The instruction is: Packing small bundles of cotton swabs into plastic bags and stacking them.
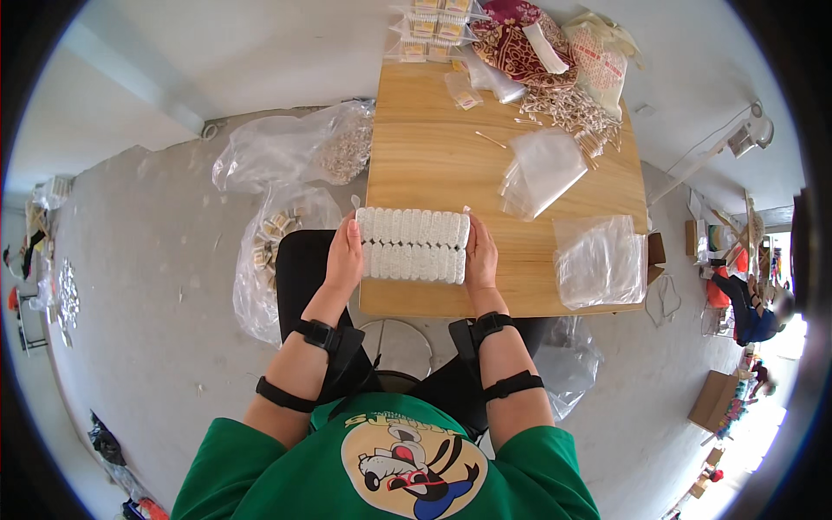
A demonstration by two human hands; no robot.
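Observation:
Between my two hands is a white block of cotton swab packs (412,246), lined up in two rows with a dark seam running along the middle. My left hand (346,256) grips its left end, thumb on top. At the right end my right hand (482,253) presses against the side, its fingers partly hidden. The block is over the near edge of the wooden table (416,156); whether it rests on the wood I cannot tell. Small clear plastic tips stick up at its far corners.
Clear plastic bags (542,172) and another stack of bags (601,263) lie on the right of the table. Loose cotton swabs (572,108) are heaped at the far right, near packed swab boxes (431,30). Filled plastic sacks (286,147) stand on the floor at left.

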